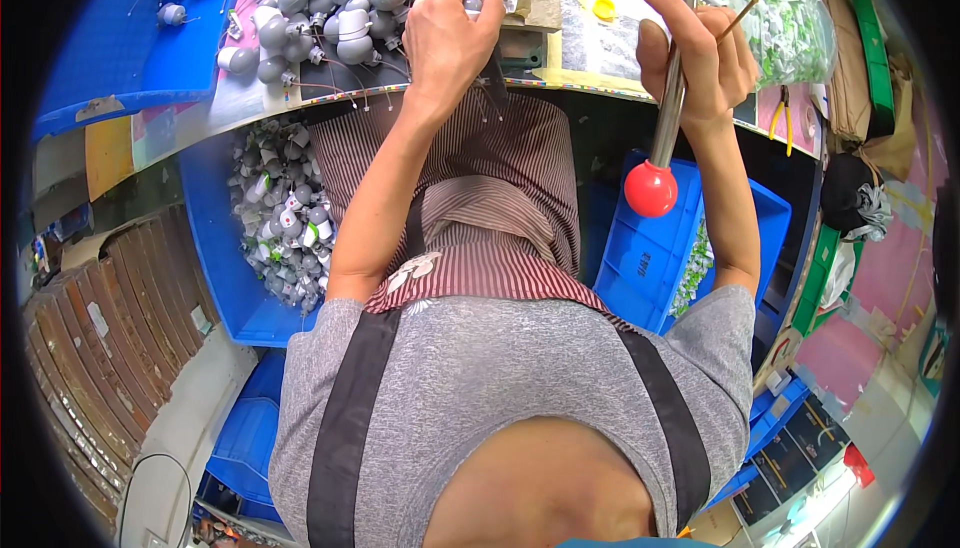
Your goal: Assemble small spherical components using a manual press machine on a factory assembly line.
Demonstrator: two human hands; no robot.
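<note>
My left hand (450,43) is closed, its fingertips pinching a small grey bulb-shaped part (473,2) at the metal bench fixture (520,43); the fingers partly hide it. A heap of grey-and-white bulb parts with thin wires (350,8) lies just left of that hand. My right hand (705,63) is curled around a slanting metal lever (670,113), with the index finger stretched toward the upper left. At the lever's lower end sits a red ball knob (651,190). A thin brown stick (741,18) sticks out between the right-hand fingers.
A blue bin (215,248) of bulb parts stands below the bench at left; another blue bin (640,248) stands at right. A clear bag (790,28) of green-and-white pieces, yellow-handled pliers (784,120) and a yellow disc (603,9) lie on the bench. Brown cartons (120,318) line the left.
</note>
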